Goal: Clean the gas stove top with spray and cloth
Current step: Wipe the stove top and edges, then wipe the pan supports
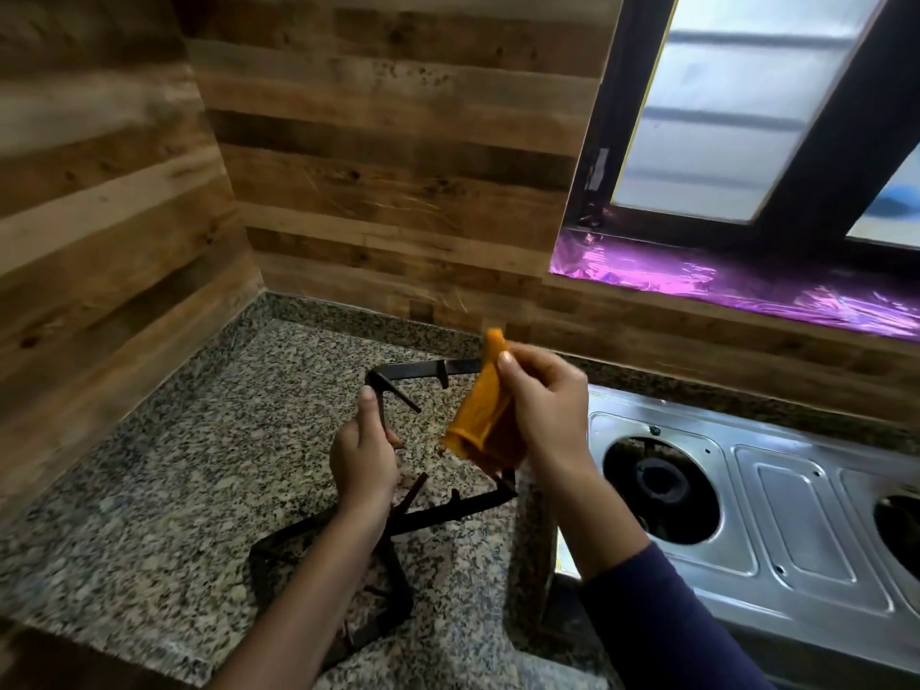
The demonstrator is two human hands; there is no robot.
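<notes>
– Two hands busy: left hand [366, 455] grips grate [413, 369] above counter [149, 490]; right hand [542, 405] pinches cloth [480, 420] against its bar. Stove top [796, 500] lies rightward.
– Handling?
– Grate rigid, likely heavy; hold frame. Cloth limp.

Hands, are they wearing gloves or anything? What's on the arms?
No gloves: the left hand and the right hand are bare, with no rings or watch showing. A dark navy sleeve shows above the right wrist only.
</notes>
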